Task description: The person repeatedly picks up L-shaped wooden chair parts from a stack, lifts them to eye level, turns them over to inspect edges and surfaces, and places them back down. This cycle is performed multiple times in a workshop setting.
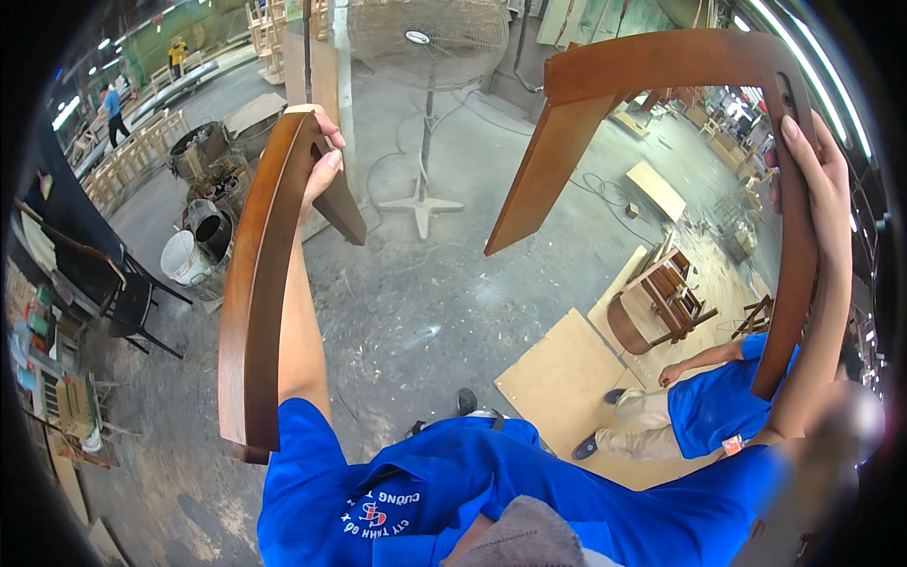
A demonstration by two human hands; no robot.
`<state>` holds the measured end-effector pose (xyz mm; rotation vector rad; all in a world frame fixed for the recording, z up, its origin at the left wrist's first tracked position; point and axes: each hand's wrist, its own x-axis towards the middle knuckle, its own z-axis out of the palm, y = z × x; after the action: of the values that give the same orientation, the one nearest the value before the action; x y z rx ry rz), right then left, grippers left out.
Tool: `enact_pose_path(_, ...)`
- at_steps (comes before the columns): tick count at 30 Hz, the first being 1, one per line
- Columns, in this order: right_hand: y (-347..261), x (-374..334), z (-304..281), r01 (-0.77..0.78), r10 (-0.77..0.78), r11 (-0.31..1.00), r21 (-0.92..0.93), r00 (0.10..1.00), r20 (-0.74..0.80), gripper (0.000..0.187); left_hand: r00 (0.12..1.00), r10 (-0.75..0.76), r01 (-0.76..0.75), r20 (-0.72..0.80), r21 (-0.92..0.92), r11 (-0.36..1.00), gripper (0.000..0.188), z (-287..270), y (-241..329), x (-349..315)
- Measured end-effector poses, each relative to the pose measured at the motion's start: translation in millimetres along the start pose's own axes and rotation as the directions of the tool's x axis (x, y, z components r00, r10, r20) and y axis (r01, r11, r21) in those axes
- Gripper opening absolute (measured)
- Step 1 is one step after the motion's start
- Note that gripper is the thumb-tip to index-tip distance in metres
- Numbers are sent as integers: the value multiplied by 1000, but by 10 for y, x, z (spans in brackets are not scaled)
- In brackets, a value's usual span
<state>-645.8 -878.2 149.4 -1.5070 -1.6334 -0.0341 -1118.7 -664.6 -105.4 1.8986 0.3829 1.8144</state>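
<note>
Raised at the left, a curved, varnished brown wooden furniture part (253, 312) is gripped near its upper end by my left hand (324, 170). Its broad face is turned outward, and a shorter dark leg (342, 210) angles down behind it. On the other side, my right hand (824, 180) is closed around a matching bent brown wooden frame (661, 62), holding its long side by a slotted corner. A flat, tapered leg (548, 175) slants down from that frame's far end. Both parts are held up in the air, apart from each other.
A standing fan (422, 203) is ahead. Left are a white bucket (184, 257), dark bins (198, 146) and a black chair (132, 307). A co-worker in blue (713, 406) is close at right, by boards (562, 378) and a brown wooden chair (652, 307) on the floor.
</note>
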Motion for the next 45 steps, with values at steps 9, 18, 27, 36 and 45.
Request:
enact_pose_path(9,38,305,21,-2,3,999,-35,1000,28,70,998,48,-51,47,55,997,34,-144,-215,105)
enact_pose_path(18,218,535,-40,-33,33,999,-36,999,6,77,997,71,-75,41,80,994,31,-87,-464,218)
enact_pose_path(27,437,711,34,-32,34,998,-48,999,41,75,993,112,-114,36,40,993,31,93,-656,295)
enact_pose_path(36,604,827,-4,-17,18,998,-62,1000,14,68,997,78,-78,22,23,997,34,262,-703,338)
enact_pose_path(45,746,788,-221,-93,93,991,-92,996,-9,64,993,120,-120,4,70,990,27,429,-742,404)
